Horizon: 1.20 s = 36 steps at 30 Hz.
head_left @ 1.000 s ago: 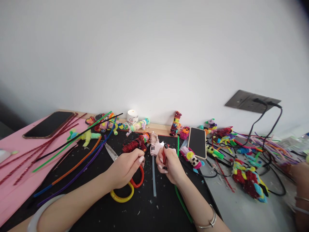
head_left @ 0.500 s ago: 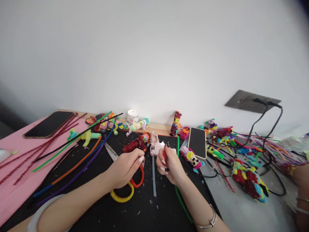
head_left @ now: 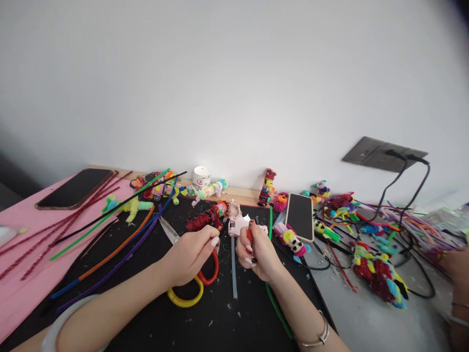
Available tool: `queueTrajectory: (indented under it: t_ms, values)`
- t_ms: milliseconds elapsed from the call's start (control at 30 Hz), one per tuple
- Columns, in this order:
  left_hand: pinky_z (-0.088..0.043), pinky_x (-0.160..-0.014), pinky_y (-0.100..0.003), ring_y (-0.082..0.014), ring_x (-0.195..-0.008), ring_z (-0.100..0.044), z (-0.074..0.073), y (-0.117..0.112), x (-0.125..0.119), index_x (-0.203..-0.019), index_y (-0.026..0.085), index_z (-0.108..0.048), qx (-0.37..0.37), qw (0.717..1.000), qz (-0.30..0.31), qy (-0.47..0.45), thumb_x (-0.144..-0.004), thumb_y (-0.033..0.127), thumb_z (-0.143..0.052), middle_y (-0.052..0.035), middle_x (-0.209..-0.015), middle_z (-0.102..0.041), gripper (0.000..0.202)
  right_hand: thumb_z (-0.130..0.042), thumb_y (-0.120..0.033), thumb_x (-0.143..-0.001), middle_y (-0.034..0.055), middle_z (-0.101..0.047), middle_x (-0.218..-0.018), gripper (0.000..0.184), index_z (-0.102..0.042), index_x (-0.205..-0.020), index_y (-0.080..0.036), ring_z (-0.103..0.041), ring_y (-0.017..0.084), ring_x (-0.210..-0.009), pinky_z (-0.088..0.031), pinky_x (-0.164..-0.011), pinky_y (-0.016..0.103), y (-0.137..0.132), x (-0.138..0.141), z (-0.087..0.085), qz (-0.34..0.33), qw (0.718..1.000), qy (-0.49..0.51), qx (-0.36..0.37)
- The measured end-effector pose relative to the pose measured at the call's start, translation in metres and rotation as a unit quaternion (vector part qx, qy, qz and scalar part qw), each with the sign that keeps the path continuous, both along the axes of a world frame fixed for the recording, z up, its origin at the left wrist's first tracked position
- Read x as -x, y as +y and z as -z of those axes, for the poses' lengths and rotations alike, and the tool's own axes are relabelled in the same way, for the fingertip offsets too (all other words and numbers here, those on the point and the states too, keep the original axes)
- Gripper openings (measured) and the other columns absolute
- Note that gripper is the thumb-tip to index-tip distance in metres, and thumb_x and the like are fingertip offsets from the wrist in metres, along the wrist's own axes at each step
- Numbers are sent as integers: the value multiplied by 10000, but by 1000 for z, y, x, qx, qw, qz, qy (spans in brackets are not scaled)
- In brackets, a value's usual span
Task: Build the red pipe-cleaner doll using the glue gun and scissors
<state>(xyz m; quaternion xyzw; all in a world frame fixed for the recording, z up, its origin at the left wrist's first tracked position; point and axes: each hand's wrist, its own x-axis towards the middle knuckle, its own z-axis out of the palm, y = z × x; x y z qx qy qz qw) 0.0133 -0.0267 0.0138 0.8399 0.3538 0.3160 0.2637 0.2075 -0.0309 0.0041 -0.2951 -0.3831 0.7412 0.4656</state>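
My right hand (head_left: 258,247) is closed around a red lighter (head_left: 249,233), its metal top showing above the fingers. My left hand (head_left: 192,254) is closed, thumb against fingers; whatever it pinches is hidden. Just beyond both hands lies a pale pink glue gun (head_left: 237,226), with a translucent glue stick (head_left: 234,274) stretching from it toward me. Scissors (head_left: 185,302) with a yellow and a red handle loop lie partly under my left hand. A dark red tinsel figure (head_left: 201,219) rests behind that hand.
A black mat (head_left: 146,313) covers the middle. Loose pipe cleaners (head_left: 113,264) and a dark phone (head_left: 75,188) lie left. A paper cup (head_left: 201,177) stands by the wall. A white-edged phone (head_left: 299,217), fuzzy figures (head_left: 381,276) and cables (head_left: 427,195) are right, near another person's arm (head_left: 459,283).
My right thumb has shifted slightly on the lighter, so its metal top shows more. My left hand stays where it was. At the far right, the other person's hand has moved a little.
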Motion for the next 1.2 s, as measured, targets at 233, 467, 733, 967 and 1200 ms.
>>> queueTrajectory:
  t_ms: [233, 467, 733, 967, 1200]
  values:
    - [-385, -574, -257, -130, -550, -514, 2, -1, 0, -854, 204, -468, 28, 999, 3, -20, -965, 257, -271, 52, -590, -495, 232, -477, -651, -826, -46, -392, -438, 536, -469, -568, -181, -196, 55, -378, -94, -360, 185, 0, -1, -3, 2, 1000, -6, 17]
    - [-423, -578, -246, -100, -508, -508, 3, -7, -9, -799, 203, -443, 142, 982, 16, -127, -978, 316, -277, 36, -652, -563, 269, -440, -614, -830, -73, -269, -426, 535, -402, -506, -189, -145, 52, -379, -75, -374, 202, 1, 2, 0, 30, 997, -66, 31]
    - [-401, -570, -233, -98, -518, -498, 3, -12, -15, -788, 198, -461, 147, 985, 31, -85, -976, 308, -289, 41, -637, -535, 278, -348, -454, -855, -58, -274, -393, 471, -331, -449, -217, -184, 67, -360, -110, -376, 230, -5, 13, 3, 152, 961, -230, -33]
    - [-393, -577, -228, -100, -532, -508, 5, -11, -15, -783, 204, -442, 117, 991, 32, -60, -976, 285, -278, 40, -634, -558, 265, -236, -286, -899, -60, -255, -384, 455, -300, -453, -220, -169, 73, -348, -130, -380, 235, -6, 15, -4, 163, 950, -267, -21]
    - [-390, -553, -222, -96, -506, -495, 6, -12, -15, -777, 208, -427, 119, 990, 30, -72, -977, 296, -276, 44, -615, -543, 265, -220, -209, -911, -58, -263, -381, 460, -299, -458, -216, -172, 77, -350, -132, -374, 227, -5, 15, -3, 151, 948, -279, -1]
